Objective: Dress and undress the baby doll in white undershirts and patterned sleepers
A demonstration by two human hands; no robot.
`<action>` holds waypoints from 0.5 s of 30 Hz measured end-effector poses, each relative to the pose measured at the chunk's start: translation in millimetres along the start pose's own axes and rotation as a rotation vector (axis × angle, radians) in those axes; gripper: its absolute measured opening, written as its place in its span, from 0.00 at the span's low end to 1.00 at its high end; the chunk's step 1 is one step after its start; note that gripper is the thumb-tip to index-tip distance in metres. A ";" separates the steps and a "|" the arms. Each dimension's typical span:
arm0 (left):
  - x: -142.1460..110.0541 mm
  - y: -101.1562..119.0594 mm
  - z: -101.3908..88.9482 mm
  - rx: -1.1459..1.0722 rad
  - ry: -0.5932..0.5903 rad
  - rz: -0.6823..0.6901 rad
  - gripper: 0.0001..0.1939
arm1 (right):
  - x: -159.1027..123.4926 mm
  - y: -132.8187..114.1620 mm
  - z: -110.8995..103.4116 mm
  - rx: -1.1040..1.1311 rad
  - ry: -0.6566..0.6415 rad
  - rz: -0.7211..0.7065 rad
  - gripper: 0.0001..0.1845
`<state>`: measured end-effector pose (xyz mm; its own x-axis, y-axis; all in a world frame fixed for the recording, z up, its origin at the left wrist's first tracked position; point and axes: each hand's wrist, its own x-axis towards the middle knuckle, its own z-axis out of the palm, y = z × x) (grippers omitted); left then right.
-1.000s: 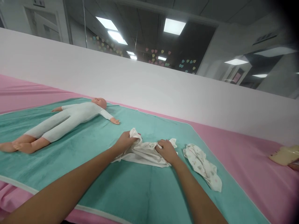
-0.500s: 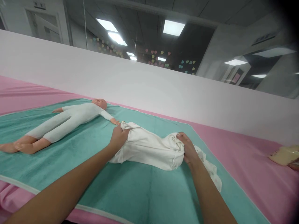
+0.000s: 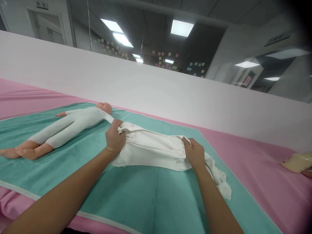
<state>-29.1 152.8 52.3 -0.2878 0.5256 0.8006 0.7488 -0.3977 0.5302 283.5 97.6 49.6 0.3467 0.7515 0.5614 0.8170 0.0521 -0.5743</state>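
A white baby garment (image 3: 151, 151) with small faint prints is stretched between my two hands, a little over the green cloth. My left hand (image 3: 115, 138) is closed on its left end, near a small pale tab. At the other end, my right hand (image 3: 195, 152) grips the gathered edge. Beyond the right wrist, a loose printed part of the fabric trails onto the cloth. To the left lies a baby doll (image 3: 83, 118) on its back in a pale suit, its feet bare. My left hand hides the doll's nearer hand.
The green cloth (image 3: 136, 201) is spread over a pink sheet (image 3: 243, 146). A low white wall (image 3: 146, 87) runs along the back, with a glass pane above it. On the far right rests a clear package (image 3: 296, 162) with yellowish contents.
The garment, bunched at its right end before, is now pulled flatter and wider. My left hand has shifted left and slightly up; my right hand has turned over its edge.
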 end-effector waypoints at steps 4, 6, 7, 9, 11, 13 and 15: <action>3.7 -0.7 1.1 0.144 -0.205 -0.118 0.09 | -1.6 -1.9 -1.5 -0.002 0.141 -0.002 0.22; 6.0 -2.2 4.6 0.228 -0.407 -0.215 0.12 | -2.2 -3.1 -1.5 0.055 0.142 0.063 0.23; 6.8 -2.8 6.2 0.241 -0.508 -0.248 0.14 | -2.2 -3.3 -1.3 0.085 0.136 0.096 0.23; 7.5 -2.8 7.4 0.150 -0.696 -0.288 0.19 | -1.4 -2.7 -0.7 0.139 0.135 0.146 0.22; 7.4 -0.5 4.3 -0.088 -0.862 -0.317 0.22 | 0.1 -1.4 -0.5 0.183 0.150 0.178 0.21; 7.4 3.1 -2.3 -0.390 -1.022 -0.371 0.23 | 2.1 0.6 -0.7 0.220 0.171 0.205 0.21; 8.3 5.4 -9.3 -0.636 -1.159 -0.433 0.22 | 4.0 4.6 -1.3 0.265 0.170 0.225 0.21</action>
<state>-33.1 148.0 64.4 0.4637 0.8857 0.0225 0.2414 -0.1507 0.9587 289.3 100.0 50.0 0.5936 0.6447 0.4817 0.5717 0.0834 -0.8162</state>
